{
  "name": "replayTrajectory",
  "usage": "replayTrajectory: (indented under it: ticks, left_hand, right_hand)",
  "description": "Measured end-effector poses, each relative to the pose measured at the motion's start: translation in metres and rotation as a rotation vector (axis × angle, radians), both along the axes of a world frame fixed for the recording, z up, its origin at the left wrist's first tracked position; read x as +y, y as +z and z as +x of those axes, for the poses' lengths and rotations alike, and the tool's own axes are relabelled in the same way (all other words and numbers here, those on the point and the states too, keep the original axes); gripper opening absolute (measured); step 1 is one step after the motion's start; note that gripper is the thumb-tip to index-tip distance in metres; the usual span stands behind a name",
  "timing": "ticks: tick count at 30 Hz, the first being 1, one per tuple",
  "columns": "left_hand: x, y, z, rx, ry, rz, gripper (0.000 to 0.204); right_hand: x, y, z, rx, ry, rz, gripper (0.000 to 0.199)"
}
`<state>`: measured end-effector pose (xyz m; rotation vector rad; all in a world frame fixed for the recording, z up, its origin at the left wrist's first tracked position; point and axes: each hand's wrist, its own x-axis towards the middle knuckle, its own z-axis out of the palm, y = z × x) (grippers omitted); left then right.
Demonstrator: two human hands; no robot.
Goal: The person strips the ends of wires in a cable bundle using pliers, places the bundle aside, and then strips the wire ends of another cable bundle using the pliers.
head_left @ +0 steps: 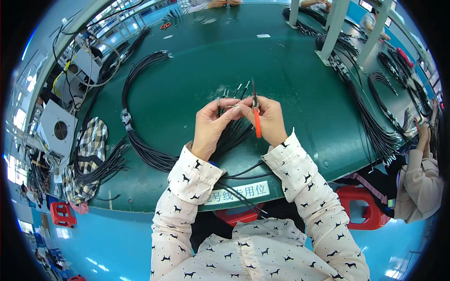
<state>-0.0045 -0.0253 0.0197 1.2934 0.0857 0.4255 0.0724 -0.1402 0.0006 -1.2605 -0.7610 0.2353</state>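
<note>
At the far left of the green table [197, 61] a checked cloth [91, 140] lies beside a fan of black cable ends, and a long bundle of black cables [133, 89] arcs from there up across the tabletop. Nearer the middle, the left hand [212, 124] is closed in a pinch on the stripped ends of a bunch of black wires [234, 133]; the bunch runs down from the fingertips, under the wrist and over the table edge. Touching it on the right, the right hand [269, 119] grips orange-handled cutters [256, 112], blade pointing up, just beside the wire tips. Further right, more cable bundles [375, 126] lie by another person's sleeve [422, 178]
</note>
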Motion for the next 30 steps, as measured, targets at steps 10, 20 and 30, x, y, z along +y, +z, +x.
replayTrajectory:
  ticks: [10,20,30]
  left_hand:
    - [0.009,-0.023,0.005,-0.294,0.198,0.317,0.002]
    - [0.003,-0.022,0.005,-0.177,0.188,0.114,0.006]
    - [0.017,-0.003,-0.003,0.059,-0.011,0.164,0.02]
  right_hand:
    - [0.006,-0.002,-0.009,0.118,0.016,0.119,0.01]
    - [0.008,-0.003,-0.009,0.196,0.007,0.103,0.013]
    - [0.006,0.001,-0.008,0.441,0.066,0.181,0.015]
